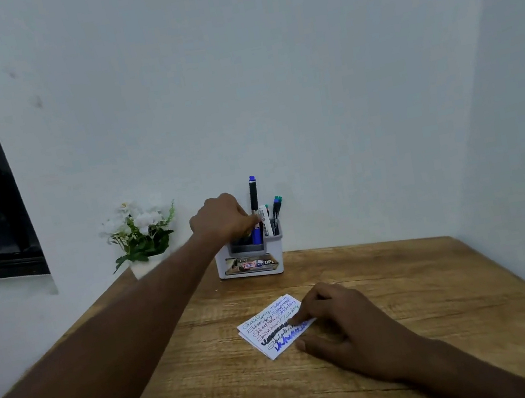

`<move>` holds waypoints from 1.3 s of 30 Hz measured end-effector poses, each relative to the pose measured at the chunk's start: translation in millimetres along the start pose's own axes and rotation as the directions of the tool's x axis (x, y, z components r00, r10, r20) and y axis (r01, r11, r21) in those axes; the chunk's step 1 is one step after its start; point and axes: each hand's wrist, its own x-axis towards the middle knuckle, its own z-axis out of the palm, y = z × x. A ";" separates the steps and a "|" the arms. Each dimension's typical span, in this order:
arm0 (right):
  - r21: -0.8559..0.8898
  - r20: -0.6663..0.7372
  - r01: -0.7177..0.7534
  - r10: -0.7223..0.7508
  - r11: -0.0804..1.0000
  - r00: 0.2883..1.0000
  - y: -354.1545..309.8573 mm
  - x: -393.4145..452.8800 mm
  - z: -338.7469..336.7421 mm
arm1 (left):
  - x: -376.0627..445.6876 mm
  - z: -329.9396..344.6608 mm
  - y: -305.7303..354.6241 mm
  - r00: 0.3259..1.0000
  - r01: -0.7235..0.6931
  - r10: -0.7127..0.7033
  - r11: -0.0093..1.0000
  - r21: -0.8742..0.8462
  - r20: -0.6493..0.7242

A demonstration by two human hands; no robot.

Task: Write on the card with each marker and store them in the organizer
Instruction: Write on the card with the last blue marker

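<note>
From the head camera, the left hand reaches forward to the organizer, a small white and grey holder standing at the back of the wooden counter against the wall. Its fingers are curled and pinch the black marker with a blue end, which stands upright in the organizer with its lower part down inside the compartment. The fingertips meet the barrel about halfway along the visible length; the blue tip rises clear above the hand.

Just beside it, to the right, a white marker leans in the same holder, and further right two dark markers with green caps tilt outward. A printed label covers the organizer's front face.

The right hand lies palm down on the counter nearer the camera, fingers loosely spread. The forefinger presses on the right edge of the card, and the thumb rests on the counter close to the card's lower corner. The card lies flat, turned at an angle, covered with lines of writing in blue, red and black; another card edge shows beneath it.

A small pot of white flowers sits left of the organizer.
</note>
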 end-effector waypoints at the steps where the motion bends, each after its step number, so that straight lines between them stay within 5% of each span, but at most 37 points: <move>1: 0.004 0.000 -0.002 0.002 1.000 1.000 0.0 0.0 0.3 | -1.3 -1.5 0.2 0.999 -0.003 0.004 1.000 0.015 -0.035; 12: 0.001 -0.009 -0.009 0.009 1.000 1.000 -0.7 0.4 -0.2 | -9.2 7.9 6.0 0.993 -0.030 0.048 0.988 0.154 -0.111; 21: -0.004 -0.008 -0.012 0.012 1.000 1.000 0.2 1.2 0.6 | -5.9 -5.3 -5.8 0.999 -0.010 0.014 0.997 0.083 -0.043; 32: -0.084 0.005 0.012 -0.012 0.996 1.000 -8.3 1.5 -0.9 | -79.6 -25.6 -18.0 0.908 -0.358 0.329 0.931 -0.074 -0.261; 37: -0.126 -0.066 -0.010 0.002 0.992 0.998 -22.5 4.7 0.5 | -158.6 -1.3 -26.8 0.819 -0.555 0.551 0.832 -0.022 0.160; 39: -0.116 -0.097 -0.045 0.034 0.992 0.995 -27.6 4.7 2.7 | -175.2 16.9 -42.7 0.789 -0.590 0.571 0.807 0.022 0.227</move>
